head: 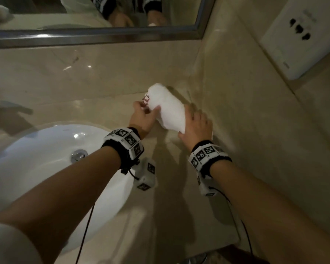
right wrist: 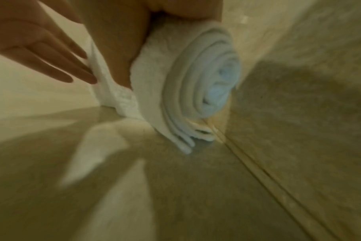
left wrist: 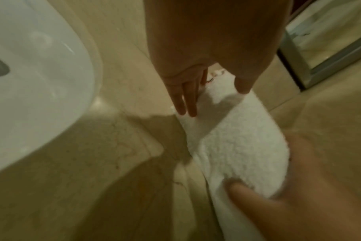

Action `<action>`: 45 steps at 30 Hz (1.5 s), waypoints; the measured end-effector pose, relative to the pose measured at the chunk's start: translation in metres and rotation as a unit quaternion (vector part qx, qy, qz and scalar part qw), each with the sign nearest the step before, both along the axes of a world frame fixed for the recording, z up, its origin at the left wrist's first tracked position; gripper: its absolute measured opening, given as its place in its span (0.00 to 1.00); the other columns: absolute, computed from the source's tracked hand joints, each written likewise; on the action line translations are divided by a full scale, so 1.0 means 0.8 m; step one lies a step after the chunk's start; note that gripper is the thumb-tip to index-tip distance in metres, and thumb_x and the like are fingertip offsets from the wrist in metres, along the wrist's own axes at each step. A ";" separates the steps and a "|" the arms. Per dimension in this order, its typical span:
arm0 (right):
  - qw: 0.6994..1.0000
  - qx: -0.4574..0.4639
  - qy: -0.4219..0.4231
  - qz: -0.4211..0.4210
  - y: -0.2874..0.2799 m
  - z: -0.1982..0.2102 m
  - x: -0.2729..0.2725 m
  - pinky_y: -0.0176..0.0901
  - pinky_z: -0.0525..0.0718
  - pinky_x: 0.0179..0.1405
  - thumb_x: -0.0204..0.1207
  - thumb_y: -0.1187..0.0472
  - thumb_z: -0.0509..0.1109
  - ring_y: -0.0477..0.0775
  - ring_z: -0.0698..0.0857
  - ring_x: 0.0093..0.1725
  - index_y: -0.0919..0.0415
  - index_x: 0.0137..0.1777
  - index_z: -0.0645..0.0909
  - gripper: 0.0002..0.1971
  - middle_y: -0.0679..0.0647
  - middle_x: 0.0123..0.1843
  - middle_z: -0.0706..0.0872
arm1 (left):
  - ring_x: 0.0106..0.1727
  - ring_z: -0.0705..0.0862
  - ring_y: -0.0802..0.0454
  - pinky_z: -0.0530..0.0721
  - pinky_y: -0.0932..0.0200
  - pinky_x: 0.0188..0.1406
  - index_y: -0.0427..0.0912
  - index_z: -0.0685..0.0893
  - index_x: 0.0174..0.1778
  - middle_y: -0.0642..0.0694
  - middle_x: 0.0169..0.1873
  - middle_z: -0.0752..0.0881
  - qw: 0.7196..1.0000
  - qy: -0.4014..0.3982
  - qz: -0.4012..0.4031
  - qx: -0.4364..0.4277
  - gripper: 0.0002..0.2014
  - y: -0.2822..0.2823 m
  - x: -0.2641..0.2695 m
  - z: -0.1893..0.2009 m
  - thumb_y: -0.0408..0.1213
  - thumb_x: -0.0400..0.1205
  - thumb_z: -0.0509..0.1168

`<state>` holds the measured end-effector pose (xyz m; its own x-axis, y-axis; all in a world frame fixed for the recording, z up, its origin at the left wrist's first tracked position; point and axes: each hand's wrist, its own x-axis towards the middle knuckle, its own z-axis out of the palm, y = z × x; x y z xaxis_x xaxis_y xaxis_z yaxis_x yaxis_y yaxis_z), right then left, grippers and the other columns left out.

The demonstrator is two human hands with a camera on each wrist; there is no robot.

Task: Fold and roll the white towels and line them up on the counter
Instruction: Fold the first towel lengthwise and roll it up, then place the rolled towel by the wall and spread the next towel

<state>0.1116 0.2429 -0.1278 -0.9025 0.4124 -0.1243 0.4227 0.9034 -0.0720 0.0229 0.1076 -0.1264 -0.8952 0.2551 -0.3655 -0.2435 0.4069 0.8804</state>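
A rolled white towel lies on the beige counter, close to the corner of the back and right walls. My left hand is at its far end beside a pink tag. The fingers lie straight along the roll's side and the thumb rests on top. My right hand grips the near end, its thumb dug into the towel. The right wrist view shows the roll's spiral end resting on the counter, with a loose tail flat beneath it.
A white sink basin with a metal drain is set into the counter on the left. A framed mirror runs along the back wall. The right wall, just beside the roll, carries a white socket plate.
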 end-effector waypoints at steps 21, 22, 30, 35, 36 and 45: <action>0.998 0.004 -0.033 0.056 -0.032 -0.050 -0.023 0.56 0.77 0.56 0.74 0.55 0.68 0.63 0.72 0.66 0.42 0.82 0.39 0.46 0.66 0.78 0.59 | 0.63 0.77 0.39 0.80 0.44 0.54 0.44 0.56 0.79 0.35 0.71 0.72 0.971 -0.156 0.028 0.177 0.30 0.030 -0.047 -0.045 0.25 0.82 0.59; 0.998 0.007 -0.035 0.043 -0.027 -0.050 -0.026 0.56 0.77 0.57 0.74 0.57 0.68 0.64 0.72 0.67 0.42 0.82 0.38 0.46 0.67 0.78 0.59 | 0.64 0.77 0.37 0.80 0.45 0.55 0.44 0.58 0.79 0.34 0.71 0.72 0.971 -0.157 0.018 0.181 0.30 0.039 -0.052 -0.047 0.24 0.82 0.59; 0.999 -0.002 -0.015 -0.042 0.014 -0.056 -0.046 0.55 0.64 0.74 0.79 0.62 0.59 0.68 0.60 0.76 0.47 0.83 0.38 0.39 0.72 0.79 0.52 | 0.68 0.77 0.34 0.75 0.43 0.66 0.42 0.66 0.77 0.31 0.72 0.73 0.965 -0.167 -0.059 0.195 0.25 0.116 -0.082 -0.055 0.26 0.83 0.56; 1.000 0.008 0.004 -0.001 0.011 -0.066 -0.057 0.56 0.46 0.82 0.81 0.65 0.51 0.68 0.39 0.83 0.56 0.83 0.36 0.35 0.71 0.82 0.36 | 0.65 0.79 0.37 0.77 0.49 0.60 0.38 0.70 0.76 0.31 0.71 0.75 0.973 -0.148 -0.071 0.160 0.22 0.119 -0.099 -0.061 0.26 0.84 0.55; 1.000 0.015 0.000 0.008 0.011 -0.067 -0.058 0.56 0.43 0.82 0.81 0.65 0.52 0.68 0.38 0.83 0.58 0.83 0.35 0.36 0.70 0.82 0.34 | 0.58 0.81 0.40 0.79 0.53 0.55 0.37 0.70 0.75 0.30 0.69 0.76 0.975 -0.139 -0.087 0.148 0.22 0.117 -0.101 -0.059 0.26 0.84 0.55; 0.997 0.011 -0.036 0.062 0.008 -0.014 -0.061 0.55 0.40 0.84 0.82 0.47 0.56 0.62 0.38 0.84 0.63 0.83 0.44 0.37 0.65 0.84 0.37 | 0.36 0.79 0.51 0.76 0.58 0.34 0.38 0.75 0.66 0.43 0.51 0.78 0.998 -0.045 -0.027 0.039 0.15 0.018 -0.113 -0.007 0.39 0.86 0.54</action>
<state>0.0630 0.2495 -0.1390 -0.9355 0.3020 -0.1834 0.3115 0.9499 -0.0249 -0.0678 0.1219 -0.1319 -0.8434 0.3330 -0.4216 -0.3032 0.3529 0.8852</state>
